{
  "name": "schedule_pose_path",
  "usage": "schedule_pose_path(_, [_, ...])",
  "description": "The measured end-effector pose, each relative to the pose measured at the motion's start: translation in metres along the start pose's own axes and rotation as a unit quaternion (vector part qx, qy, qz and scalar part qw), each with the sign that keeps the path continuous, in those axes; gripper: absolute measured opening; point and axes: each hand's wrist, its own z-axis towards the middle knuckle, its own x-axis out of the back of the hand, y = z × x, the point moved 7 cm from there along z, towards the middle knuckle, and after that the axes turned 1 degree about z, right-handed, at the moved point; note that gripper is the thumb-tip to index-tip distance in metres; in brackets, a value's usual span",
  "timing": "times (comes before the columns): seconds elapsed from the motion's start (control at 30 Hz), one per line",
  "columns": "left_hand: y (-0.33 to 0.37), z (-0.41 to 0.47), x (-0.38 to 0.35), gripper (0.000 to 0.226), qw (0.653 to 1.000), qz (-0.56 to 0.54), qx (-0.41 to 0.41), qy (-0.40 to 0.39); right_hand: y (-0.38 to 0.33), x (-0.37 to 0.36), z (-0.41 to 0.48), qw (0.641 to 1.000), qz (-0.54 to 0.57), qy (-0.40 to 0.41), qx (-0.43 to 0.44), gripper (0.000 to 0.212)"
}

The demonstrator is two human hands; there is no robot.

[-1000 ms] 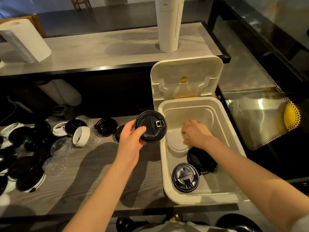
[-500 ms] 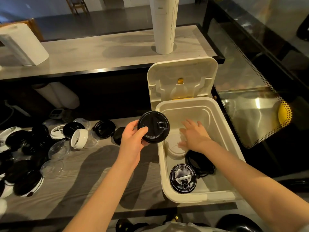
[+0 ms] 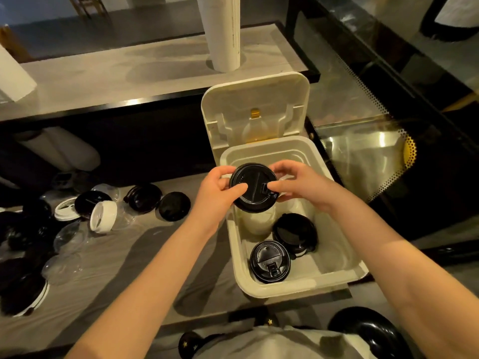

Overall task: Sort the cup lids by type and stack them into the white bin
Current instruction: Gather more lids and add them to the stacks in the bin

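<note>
While the fingers of both hands pinched its rim from opposite sides, one black lid hung tab-up over the far left corner of the white bin — left hand on its left edge, right hand on its right, a thumb of each pressed on top. Below it in the bin sat three lots: one white stack directly under the held lid, one black stack just beside that, and one tabbed lid nearest the front wall. The bin's hinged cover stood open. To the left on the grey surface lay the unsorted ones — two white lids, at least three loose black lids, several clear lids — and a dark heap at the edge too murky to count.
</note>
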Motion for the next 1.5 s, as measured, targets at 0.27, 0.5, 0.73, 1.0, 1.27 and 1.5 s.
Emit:
schedule_pose_path(0.27, [-0.012, -0.005, -0.014, 0.037, 0.993, 0.098, 0.011, -0.059, 0.025, 0.001, -0.012, 0.999, 0.014, -0.031, -0.031, 0.030])
schedule_pose_path(0.5, [-0.007, -0.024, -0.014, 0.053, 0.955, 0.283, -0.078, -0.049, 0.044, -0.003, -0.019, 0.994, 0.020, -0.084, -0.070, 0.027])
schedule_pose_path(0.73, [-0.022, -0.043, 0.001, 0.054, 0.886, 0.434, -0.162, -0.027, 0.092, -0.030, -0.017, 0.927, -0.210, -0.219, -0.221, 0.029])
schedule_pose_path(1.0, [-0.030, -0.043, 0.001, 0.048, 0.884, 0.426, -0.188, -0.030, 0.096, -0.042, 0.000, 0.834, -0.521, -0.157, -0.089, 0.039])
schedule_pose_path(1.27, [-0.031, -0.042, 0.003, 0.044, 0.890, 0.409, -0.199, -0.014, 0.069, -0.060, -0.011, 0.779, -0.598, -0.182, 0.051, 0.053])
schedule_pose_path(1.5, [-0.033, -0.042, 0.004, 0.042, 0.894, 0.401, -0.199, -0.015, 0.088, -0.067, -0.016, 0.691, -0.672, -0.262, 0.051, 0.071])
